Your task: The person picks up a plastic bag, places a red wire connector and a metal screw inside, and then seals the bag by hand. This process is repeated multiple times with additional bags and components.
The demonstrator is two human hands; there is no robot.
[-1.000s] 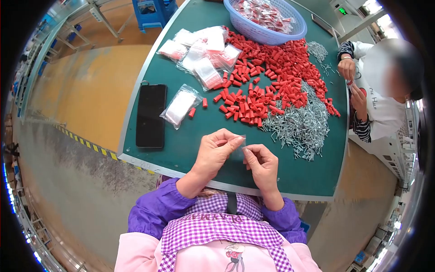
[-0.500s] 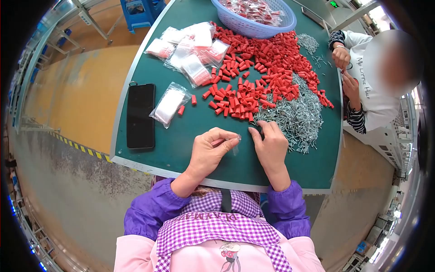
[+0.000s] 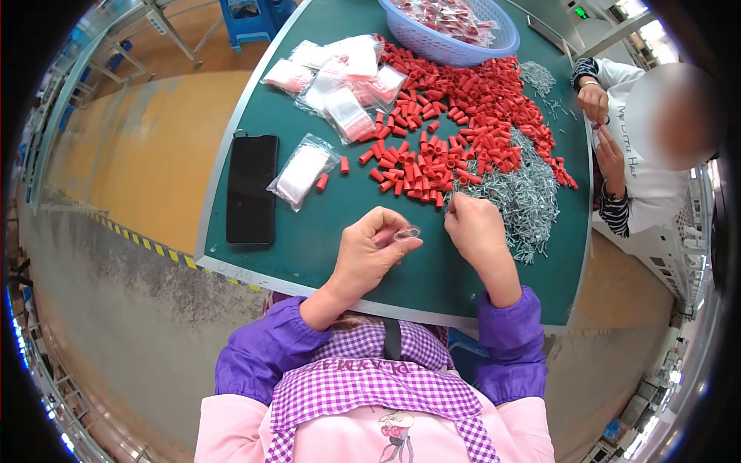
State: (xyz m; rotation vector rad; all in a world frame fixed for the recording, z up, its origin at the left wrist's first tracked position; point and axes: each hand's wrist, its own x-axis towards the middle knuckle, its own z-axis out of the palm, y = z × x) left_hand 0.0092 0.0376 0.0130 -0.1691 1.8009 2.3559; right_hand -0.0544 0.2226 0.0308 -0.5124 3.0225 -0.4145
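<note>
My left hand (image 3: 370, 248) is closed around a small clear plastic bag (image 3: 407, 233), whose rounded mouth shows between thumb and fingers. To its right, my right hand (image 3: 477, 230) has its fingers curled together at the near edge of the piles; whatever they grip is hidden. Just beyond that hand lies a heap of silvery screws (image 3: 529, 212). Red tapered plastic caps (image 3: 432, 166) spread behind and to the left of the screws, some showing hollow ends.
A black phone (image 3: 252, 189) lies at the left, with a stack of clear zip bags (image 3: 303, 174) beside it. More bags (image 3: 347, 112) lie behind. A blue basket (image 3: 455, 52) holds filled packets. Across the right edge, a co-worker's hands (image 3: 602, 127) hold something small.
My right hand has curled its fingers together and shifted slightly right. The bag's mouth in my left hand now appears rounder. The whole view has shifted a little.
</note>
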